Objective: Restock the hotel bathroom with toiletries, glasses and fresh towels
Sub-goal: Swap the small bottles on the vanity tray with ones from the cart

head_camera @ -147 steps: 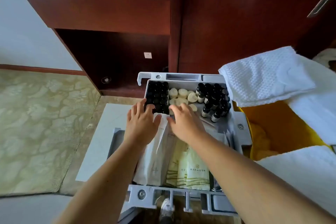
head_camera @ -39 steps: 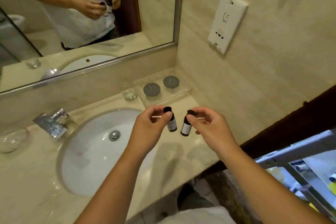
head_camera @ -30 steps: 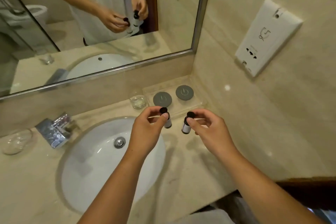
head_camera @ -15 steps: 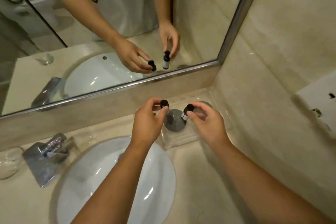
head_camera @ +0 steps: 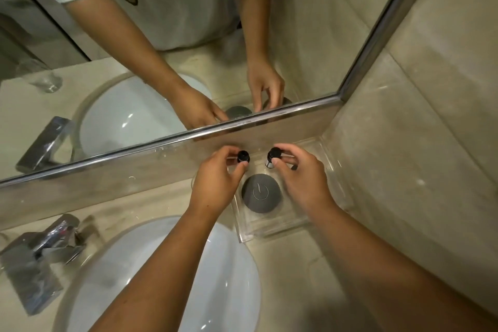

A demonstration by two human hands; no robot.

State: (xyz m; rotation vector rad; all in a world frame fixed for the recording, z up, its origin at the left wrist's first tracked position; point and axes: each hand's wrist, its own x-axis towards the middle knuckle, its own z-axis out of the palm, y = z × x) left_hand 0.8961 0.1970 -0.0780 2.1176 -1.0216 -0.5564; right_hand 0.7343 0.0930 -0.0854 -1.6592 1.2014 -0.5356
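Toiletry bottles, head view: the left bottle (head_camera: 243,157) and the right bottle (head_camera: 271,156), both small with black caps, are at frame centre over the far end of the clear tray (head_camera: 269,233), close under the mirror (head_camera: 161,43). The left hand (head_camera: 215,186) pinches the left bottle at its cap between thumb and fingertips. The right hand (head_camera: 303,182) pinches the right bottle likewise. The bottles are apart and roughly upright. Whether their bases touch the tray cannot be determined. A grey disc (head_camera: 260,193) lies in the tray between the hands. The tray rests on the tabletop (head_camera: 296,283), right of the white basin (head_camera: 221,277). The faucet (head_camera: 45,246) is at lower left.

White basin (head_camera: 237,291) beside a chrome faucet (head_camera: 45,248), below the wall mirror (head_camera: 310,21)
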